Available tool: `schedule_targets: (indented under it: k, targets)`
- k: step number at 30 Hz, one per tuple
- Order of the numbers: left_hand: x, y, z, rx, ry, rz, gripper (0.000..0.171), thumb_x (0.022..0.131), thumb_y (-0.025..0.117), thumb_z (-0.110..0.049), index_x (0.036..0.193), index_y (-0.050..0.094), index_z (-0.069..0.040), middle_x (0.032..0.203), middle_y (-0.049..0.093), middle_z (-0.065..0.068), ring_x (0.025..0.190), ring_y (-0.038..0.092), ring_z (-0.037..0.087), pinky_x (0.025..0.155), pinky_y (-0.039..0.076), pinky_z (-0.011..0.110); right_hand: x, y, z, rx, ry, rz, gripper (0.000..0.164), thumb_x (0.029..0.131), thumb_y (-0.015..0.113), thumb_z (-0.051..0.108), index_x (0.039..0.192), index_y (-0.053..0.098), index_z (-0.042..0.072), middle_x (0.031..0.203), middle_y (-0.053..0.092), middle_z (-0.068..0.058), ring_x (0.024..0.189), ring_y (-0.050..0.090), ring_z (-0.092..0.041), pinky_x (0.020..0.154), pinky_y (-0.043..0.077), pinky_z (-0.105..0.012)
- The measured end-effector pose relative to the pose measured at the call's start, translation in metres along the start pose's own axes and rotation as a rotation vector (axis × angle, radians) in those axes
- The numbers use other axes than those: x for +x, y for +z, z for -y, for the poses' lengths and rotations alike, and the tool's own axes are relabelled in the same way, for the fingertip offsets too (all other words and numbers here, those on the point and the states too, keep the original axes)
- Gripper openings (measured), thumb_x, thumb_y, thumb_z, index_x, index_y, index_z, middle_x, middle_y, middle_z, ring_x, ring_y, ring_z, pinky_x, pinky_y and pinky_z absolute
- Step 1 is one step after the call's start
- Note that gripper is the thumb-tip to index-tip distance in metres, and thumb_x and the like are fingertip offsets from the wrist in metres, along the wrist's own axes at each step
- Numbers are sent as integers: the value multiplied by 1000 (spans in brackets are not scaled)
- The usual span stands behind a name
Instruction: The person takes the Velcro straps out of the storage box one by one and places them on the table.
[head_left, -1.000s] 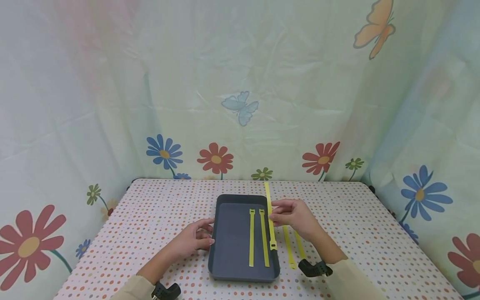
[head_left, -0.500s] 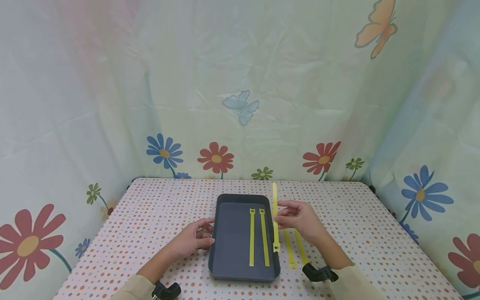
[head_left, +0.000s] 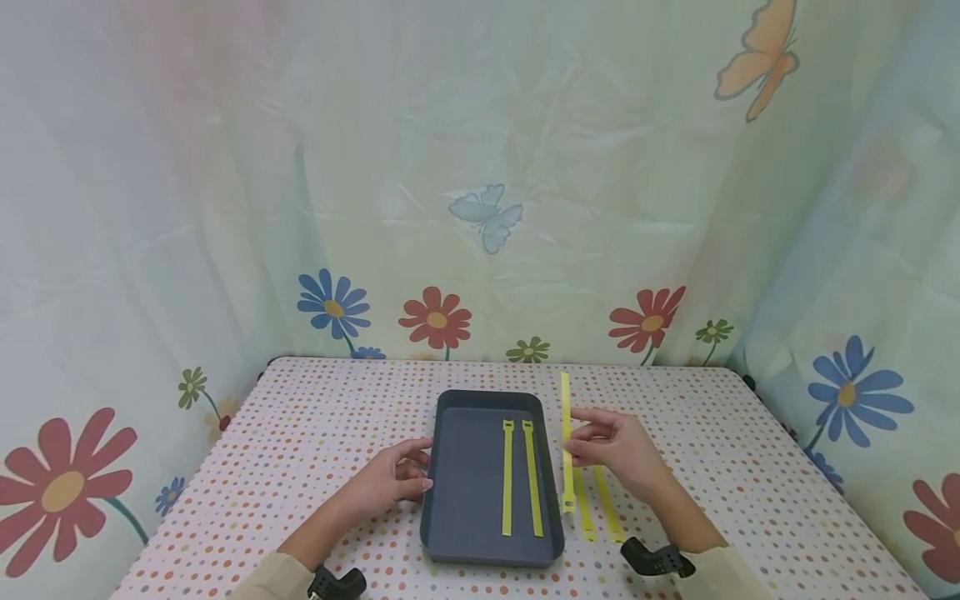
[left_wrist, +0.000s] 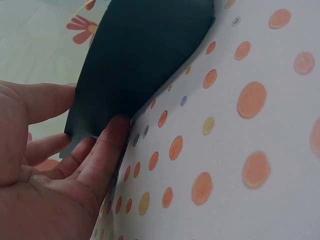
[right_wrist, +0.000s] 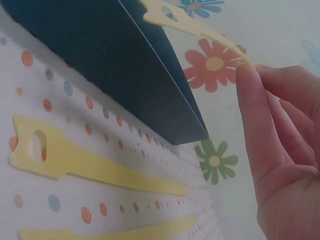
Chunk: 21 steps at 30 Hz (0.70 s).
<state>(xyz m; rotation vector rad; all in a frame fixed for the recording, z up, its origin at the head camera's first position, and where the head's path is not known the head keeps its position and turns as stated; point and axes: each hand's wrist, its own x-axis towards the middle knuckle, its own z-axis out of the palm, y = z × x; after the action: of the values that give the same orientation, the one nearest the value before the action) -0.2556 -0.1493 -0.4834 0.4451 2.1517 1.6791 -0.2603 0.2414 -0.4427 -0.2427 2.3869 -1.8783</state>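
A dark grey rectangular tray (head_left: 459, 500) lies on the table, with two yellow strap cable ties, one (head_left: 507, 479) beside the other (head_left: 533, 483), inside its right half. My left hand (head_left: 378, 482) rests against the tray's left side; in the left wrist view its fingertips touch the outer wall (left_wrist: 145, 45) and the thumb meets the rim. Between thumb and forefinger, my right hand (head_left: 626, 454) pinches a third yellow cable tie (head_left: 566, 404), just right of the tray. Its slotted head (right_wrist: 167, 14) points toward my body, and the strap bends slightly in the right wrist view.
Two more yellow cable ties, one (head_left: 587, 521) left of the other (head_left: 611, 512), lie on the dotted table (head_left: 337, 400) under the right hand. A flowered curtain (head_left: 360, 217) closes in the table's back and sides.
My right hand has moved right with its cable tie, from over the tray's right rim to just outside it. The left hand and the two ties in the tray have stayed put.
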Motion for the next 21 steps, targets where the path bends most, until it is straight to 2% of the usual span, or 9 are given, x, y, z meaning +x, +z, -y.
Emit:
schedule_targets:
  k: [12,21]
  targets:
    - [-1,2,-2,-2,-3,-16,69,96,71,-8,155,37,1,133,54,20,100,66,17,82,61,34,-5,-8,-9,-30,56,-27,67,86,83,13,144,53,-4,99,73,-12,82,76,-23,75,64,-37]
    - [0,1,-2,10,-10,-13,67,97,70,-8,155,38,1,132,54,20,99,66,16,76,57,31,-9,-20,-19,-12,77,-31,69,86,82,9,145,50,-6,98,73,-12,83,75,-21,75,64,-37]
